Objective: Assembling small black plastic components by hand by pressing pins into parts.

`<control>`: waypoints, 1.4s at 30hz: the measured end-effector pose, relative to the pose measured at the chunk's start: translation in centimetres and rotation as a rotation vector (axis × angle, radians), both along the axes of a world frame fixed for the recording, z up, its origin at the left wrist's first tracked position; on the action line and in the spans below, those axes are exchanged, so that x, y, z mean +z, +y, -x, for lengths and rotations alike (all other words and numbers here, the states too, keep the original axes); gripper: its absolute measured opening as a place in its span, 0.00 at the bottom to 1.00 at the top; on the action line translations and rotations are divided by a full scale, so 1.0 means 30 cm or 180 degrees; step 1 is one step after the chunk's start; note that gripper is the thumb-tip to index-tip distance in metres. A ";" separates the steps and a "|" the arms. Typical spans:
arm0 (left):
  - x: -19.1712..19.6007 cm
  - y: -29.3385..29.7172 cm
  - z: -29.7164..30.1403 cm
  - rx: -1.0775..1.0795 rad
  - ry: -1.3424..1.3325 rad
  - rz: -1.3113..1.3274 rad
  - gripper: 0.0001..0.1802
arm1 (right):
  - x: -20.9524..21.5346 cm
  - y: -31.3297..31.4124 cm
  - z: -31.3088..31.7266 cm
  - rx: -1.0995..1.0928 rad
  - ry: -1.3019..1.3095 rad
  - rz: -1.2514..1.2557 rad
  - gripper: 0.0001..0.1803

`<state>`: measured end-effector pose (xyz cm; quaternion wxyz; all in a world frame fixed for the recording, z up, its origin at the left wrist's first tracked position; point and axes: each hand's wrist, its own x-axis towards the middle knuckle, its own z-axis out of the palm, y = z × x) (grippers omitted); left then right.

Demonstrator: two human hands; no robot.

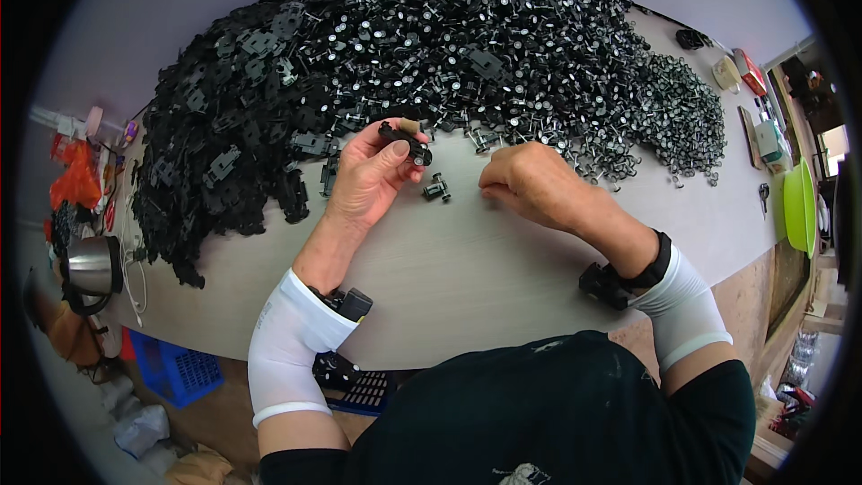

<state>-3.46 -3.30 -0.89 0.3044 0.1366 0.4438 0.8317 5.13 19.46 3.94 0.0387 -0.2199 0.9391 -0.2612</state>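
Left hand [366, 175]: fingers closed around small black wheeled part [404, 141], held above table [467, 260] | Right hand [530, 181]: curled knuckles-up, contents cannot be told | Loose black part [437, 188] between hands | Heap of black parts [431, 45] just beyond fingertips

The pale grey tabletop [467, 278] lies bare in a broad strip on the person's side of the big heap of small black plastic parts with metal pins [431, 45]. That heap walls off the whole far side. Just below it, a lone small black wheeled part [437, 188] sits on the bare strip, between the left hand [370, 175] and right hand [532, 181].
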 end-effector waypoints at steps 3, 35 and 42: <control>-0.001 0.001 -0.004 0.0001 0.0004 -0.0020 0.16 | -0.014 -0.013 0.018 -0.0201 0.0332 0.0358 0.03; 0.009 0.038 -0.044 0.0210 0.1496 0.0441 0.35 | 0.045 -0.151 0.087 -0.0365 0.1137 0.0921 0.05; 0.034 0.040 -0.065 0.0182 0.1524 0.0525 0.37 | 0.034 -0.164 0.095 -0.0323 0.1241 0.0869 0.07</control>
